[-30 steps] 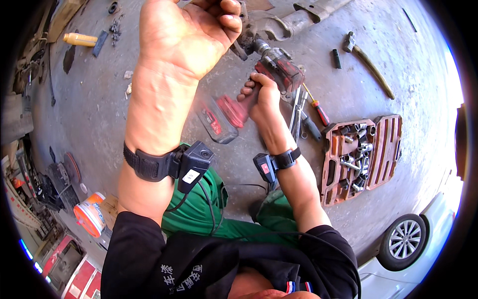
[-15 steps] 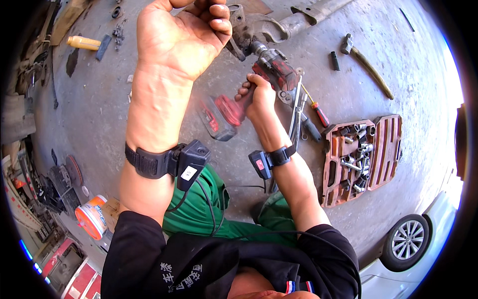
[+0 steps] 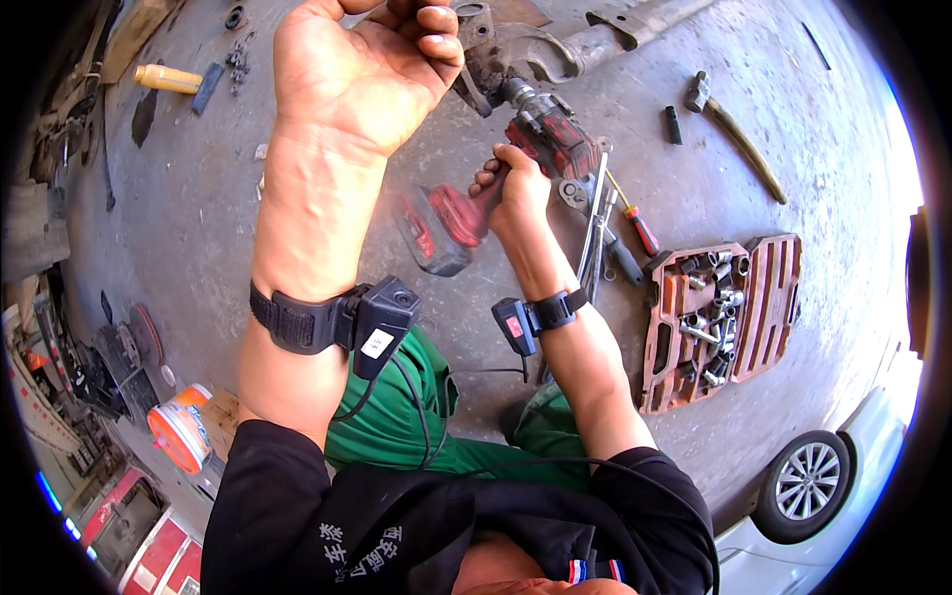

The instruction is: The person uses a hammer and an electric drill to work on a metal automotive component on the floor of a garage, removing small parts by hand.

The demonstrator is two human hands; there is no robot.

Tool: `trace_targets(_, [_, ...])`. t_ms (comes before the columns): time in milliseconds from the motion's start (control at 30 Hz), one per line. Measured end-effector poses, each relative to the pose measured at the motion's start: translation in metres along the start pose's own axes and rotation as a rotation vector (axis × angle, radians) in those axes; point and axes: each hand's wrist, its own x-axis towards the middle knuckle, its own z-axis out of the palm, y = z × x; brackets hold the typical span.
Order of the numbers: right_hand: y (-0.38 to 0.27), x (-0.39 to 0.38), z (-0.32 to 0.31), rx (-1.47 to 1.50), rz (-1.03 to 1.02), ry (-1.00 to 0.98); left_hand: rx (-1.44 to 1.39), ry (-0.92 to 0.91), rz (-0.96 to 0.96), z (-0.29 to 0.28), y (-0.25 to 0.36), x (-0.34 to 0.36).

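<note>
My right hand (image 3: 518,188) is wrapped round the grip of a red and black cordless impact wrench (image 3: 555,139). The wrench's battery end (image 3: 431,233) sticks out to the left, and its metal nose meets the dark, greasy joint at the end of a metal drive shaft (image 3: 605,45). Exactly what the nose touches is hard to make out. My left hand (image 3: 367,79) is raised close to the view, palm showing and fingers curled. The upper edge cuts off some of those fingers, so anything in them is hidden. Both wrists wear black strapped devices.
Right of the wrench lie a ratchet (image 3: 573,193), long wrenches and a screwdriver (image 3: 643,233). Farther right are a hammer (image 3: 739,139), a black socket (image 3: 673,125) and an open socket case (image 3: 769,307). A car wheel (image 3: 808,486) stands lower right, a bucket (image 3: 178,436) lower left.
Both hands and the impact wrench stay nearly still against the shaft joint. The floor things shift slightly in the picture.
</note>
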Motion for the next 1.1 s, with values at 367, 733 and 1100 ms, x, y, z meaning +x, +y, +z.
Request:
trace_targets(367, [-0.008,-0.007,-0.02,-0.051,0.03,-0.071,0.004,0.266,0.117,0.025,-0.018,0.004])
trace_targets(733, [-0.012,-0.018,-0.042,-0.005,0.078,-0.146,0.02,0.239,0.105,0.035,-0.023,0.001])
trace_targets(1100, [0.034,-0.002,-0.088,0.009,0.226,-0.141,0.017,0.198,0.094,0.041,-0.034,-0.001])
